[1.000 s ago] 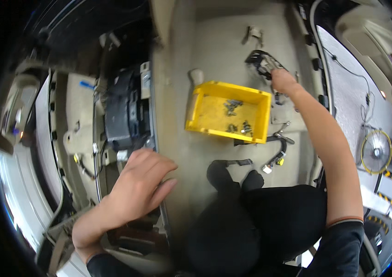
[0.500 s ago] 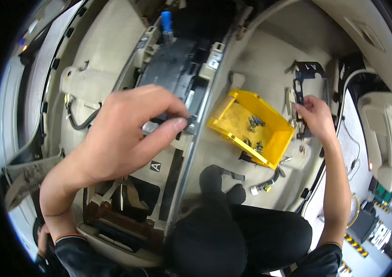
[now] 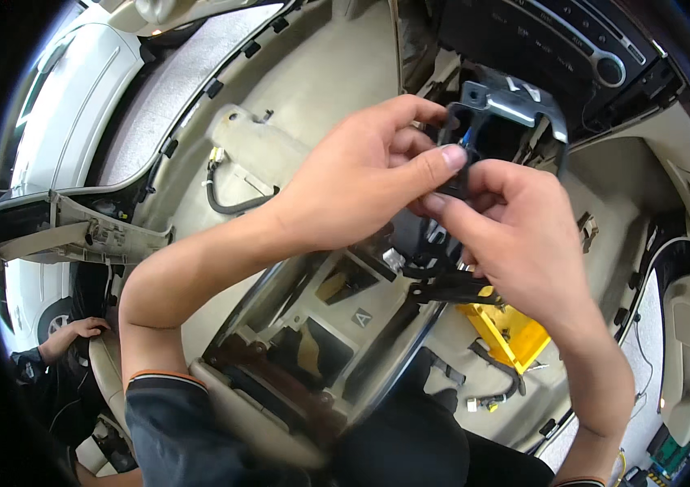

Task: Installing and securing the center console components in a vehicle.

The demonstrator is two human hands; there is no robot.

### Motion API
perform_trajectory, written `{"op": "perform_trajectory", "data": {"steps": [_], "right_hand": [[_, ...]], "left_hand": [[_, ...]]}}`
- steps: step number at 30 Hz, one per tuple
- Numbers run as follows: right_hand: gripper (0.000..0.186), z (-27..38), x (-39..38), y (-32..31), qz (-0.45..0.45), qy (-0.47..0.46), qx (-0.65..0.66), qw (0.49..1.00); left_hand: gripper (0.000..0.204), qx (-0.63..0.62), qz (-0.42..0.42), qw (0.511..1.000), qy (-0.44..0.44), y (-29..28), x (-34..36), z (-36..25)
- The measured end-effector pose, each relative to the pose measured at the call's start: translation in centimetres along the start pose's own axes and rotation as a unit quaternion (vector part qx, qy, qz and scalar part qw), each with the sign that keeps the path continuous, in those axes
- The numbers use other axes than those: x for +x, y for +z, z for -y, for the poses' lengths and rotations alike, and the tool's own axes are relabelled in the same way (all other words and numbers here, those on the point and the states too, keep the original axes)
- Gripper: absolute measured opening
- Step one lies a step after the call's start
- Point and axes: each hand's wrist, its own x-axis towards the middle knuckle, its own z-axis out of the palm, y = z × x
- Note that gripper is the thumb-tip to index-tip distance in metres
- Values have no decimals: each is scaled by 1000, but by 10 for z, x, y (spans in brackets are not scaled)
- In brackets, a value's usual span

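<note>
A black metal bracket [image 3: 515, 104] with bent arms and holes is up in front of me, between my two hands. My left hand [image 3: 353, 174] grips its lower end, thumb on top. From the other side my right hand [image 3: 527, 235] closes on the same end, fingers curled and the thumb close to my left fingertips. What lies between those fingertips is hidden. Below and partly behind my right wrist, a yellow plastic bin [image 3: 487, 331] stands on the beige carpet. A dark wiring harness and a silvery connector [image 3: 394, 259] show under my hands.
Ahead is a dark dashboard radio panel [image 3: 540, 40]. The console frame [image 3: 300, 312] runs below my left arm. Wiring with connectors lies on the carpet by the bin and by a harness [image 3: 219, 183] at left. Another person's hand [image 3: 85, 328] is at the lower left.
My right hand has lifted the black bracket off the carpet and brought it over the console, where my left hand has joined it. The view has swung forward and left.
</note>
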Motion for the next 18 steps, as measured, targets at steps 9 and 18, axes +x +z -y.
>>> {"op": "perform_trajectory", "data": {"steps": [9,18], "right_hand": [[29,3,21,6,1,-60,21,998],[26,-12,8,-25,-168,-99,105,975]], "left_hand": [[42,-6,3,1000,2,-24,28,12],[46,-55,13,998,-7,-54,45,22]]}}
